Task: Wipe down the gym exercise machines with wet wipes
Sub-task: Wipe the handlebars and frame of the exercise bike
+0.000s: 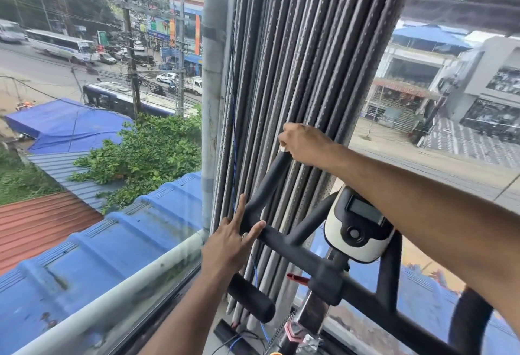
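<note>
Close to a tall window, a person's right hand (302, 143) curls its fingers around a white wet wipe (282, 148) at the top end of an exercise bike's black padded handlebar (267, 183), while the left hand (230, 239) rests with straight, spread fingers on the bar's lower bend. Bunched vertical blinds (295, 73) hang right behind the gripped end. The knuckles could snag those slats, I judge, or the small wipe could slip out and fall behind the bike.

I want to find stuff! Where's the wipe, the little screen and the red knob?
wipe (282, 148), head view, white corner under the right hand.
little screen (364, 211), head view, middle of display.
red knob (297, 278), head view, its handle.
</note>
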Action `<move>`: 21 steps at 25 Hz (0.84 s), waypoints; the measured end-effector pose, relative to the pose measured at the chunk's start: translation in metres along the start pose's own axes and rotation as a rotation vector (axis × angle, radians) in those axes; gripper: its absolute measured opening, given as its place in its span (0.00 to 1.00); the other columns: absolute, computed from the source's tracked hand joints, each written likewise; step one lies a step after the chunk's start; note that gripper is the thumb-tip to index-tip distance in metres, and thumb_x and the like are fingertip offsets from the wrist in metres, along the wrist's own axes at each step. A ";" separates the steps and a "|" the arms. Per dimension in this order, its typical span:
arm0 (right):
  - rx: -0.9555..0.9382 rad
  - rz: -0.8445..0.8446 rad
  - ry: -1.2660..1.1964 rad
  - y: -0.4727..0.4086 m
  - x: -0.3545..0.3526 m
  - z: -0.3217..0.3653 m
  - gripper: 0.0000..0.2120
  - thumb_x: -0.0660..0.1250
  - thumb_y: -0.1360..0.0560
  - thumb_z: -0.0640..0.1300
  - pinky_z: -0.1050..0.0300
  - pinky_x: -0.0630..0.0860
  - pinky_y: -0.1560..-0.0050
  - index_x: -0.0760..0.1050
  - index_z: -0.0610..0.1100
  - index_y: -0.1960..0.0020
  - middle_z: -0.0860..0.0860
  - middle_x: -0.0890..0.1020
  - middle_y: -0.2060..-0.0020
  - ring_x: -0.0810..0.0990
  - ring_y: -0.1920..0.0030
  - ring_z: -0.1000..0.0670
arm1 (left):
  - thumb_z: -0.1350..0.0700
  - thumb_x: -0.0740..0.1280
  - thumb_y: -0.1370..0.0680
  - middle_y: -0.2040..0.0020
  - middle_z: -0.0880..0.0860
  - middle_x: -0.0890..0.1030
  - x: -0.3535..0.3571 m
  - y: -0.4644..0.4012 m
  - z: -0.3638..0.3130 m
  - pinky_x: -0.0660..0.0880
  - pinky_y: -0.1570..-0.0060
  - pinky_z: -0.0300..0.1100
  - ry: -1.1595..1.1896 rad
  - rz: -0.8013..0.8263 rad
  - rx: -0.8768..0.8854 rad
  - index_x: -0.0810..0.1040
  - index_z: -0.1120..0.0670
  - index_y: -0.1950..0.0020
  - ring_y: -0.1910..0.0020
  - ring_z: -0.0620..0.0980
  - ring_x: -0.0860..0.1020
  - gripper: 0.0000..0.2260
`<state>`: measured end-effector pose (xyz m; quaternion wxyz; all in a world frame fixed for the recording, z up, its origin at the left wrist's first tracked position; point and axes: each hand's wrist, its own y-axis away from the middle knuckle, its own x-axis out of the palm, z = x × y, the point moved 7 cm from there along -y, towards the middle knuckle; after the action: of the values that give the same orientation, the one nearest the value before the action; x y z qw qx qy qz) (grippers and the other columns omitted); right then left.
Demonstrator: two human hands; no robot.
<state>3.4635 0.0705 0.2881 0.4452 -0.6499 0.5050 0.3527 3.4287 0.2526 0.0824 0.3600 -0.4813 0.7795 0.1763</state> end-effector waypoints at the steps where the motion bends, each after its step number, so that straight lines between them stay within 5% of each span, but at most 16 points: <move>1: -0.054 0.021 0.004 0.003 0.003 0.005 0.11 0.59 0.20 0.30 0.55 0.76 0.62 0.75 0.42 0.55 0.50 0.72 0.58 0.77 0.59 0.49 | 0.21 0.46 0.26 0.43 0.51 0.74 -0.001 0.001 0.000 0.77 0.50 0.51 -0.010 0.001 0.004 0.35 0.24 0.23 0.42 0.60 0.81 0.35; 4: -0.195 0.090 -0.055 0.010 0.008 0.004 0.07 0.63 0.19 0.37 0.53 0.79 0.55 0.77 0.44 0.53 0.51 0.72 0.56 0.77 0.59 0.51 | 0.21 0.44 0.27 0.45 0.49 0.72 -0.002 0.003 -0.003 0.78 0.48 0.52 -0.055 0.005 0.007 0.36 0.24 0.22 0.43 0.57 0.81 0.35; 7: -0.078 0.039 -0.306 -0.004 -0.003 -0.034 0.05 0.68 0.20 0.41 0.53 0.79 0.47 0.83 0.46 0.47 0.54 0.77 0.51 0.79 0.54 0.52 | 0.20 0.40 0.28 0.42 0.49 0.72 -0.002 0.003 -0.010 0.77 0.47 0.52 -0.096 0.004 0.057 0.34 0.24 0.23 0.41 0.57 0.80 0.34; 12: 0.086 0.083 -0.716 -0.015 0.016 -0.071 0.08 0.71 0.21 0.43 0.67 0.72 0.58 0.85 0.49 0.44 0.54 0.84 0.52 0.77 0.57 0.61 | 0.19 0.41 0.28 0.43 0.43 0.70 -0.004 0.008 -0.017 0.75 0.50 0.49 -0.126 0.007 0.118 0.38 0.20 0.25 0.42 0.50 0.79 0.32; 15: 0.158 0.161 -1.093 -0.026 0.048 -0.081 0.09 0.67 0.19 0.36 0.61 0.82 0.53 0.84 0.44 0.44 0.50 0.84 0.52 0.81 0.54 0.55 | 0.21 0.44 0.26 0.42 0.41 0.69 -0.003 0.007 -0.016 0.75 0.47 0.48 -0.131 -0.005 0.100 0.40 0.19 0.25 0.42 0.49 0.78 0.29; 18: 0.209 0.201 -1.534 -0.021 0.087 -0.078 0.09 0.62 0.18 0.31 0.62 0.81 0.58 0.80 0.37 0.43 0.45 0.83 0.54 0.82 0.57 0.52 | 0.19 0.41 0.28 0.42 0.40 0.70 -0.001 0.006 -0.013 0.75 0.47 0.47 -0.130 -0.016 0.098 0.41 0.19 0.25 0.42 0.48 0.78 0.31; 21: 0.261 0.127 -1.940 -0.001 0.120 -0.070 0.09 0.61 0.20 0.28 0.53 0.84 0.51 0.78 0.36 0.45 0.43 0.84 0.56 0.85 0.57 0.48 | 0.17 0.40 0.30 0.43 0.37 0.69 -0.001 0.004 -0.012 0.72 0.49 0.43 -0.115 -0.025 0.087 0.41 0.18 0.26 0.42 0.45 0.77 0.32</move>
<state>3.4936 -0.0354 0.2043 0.7153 0.0048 -0.0110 0.6987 3.4206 0.2481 0.0913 0.4266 -0.4640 0.7586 0.1653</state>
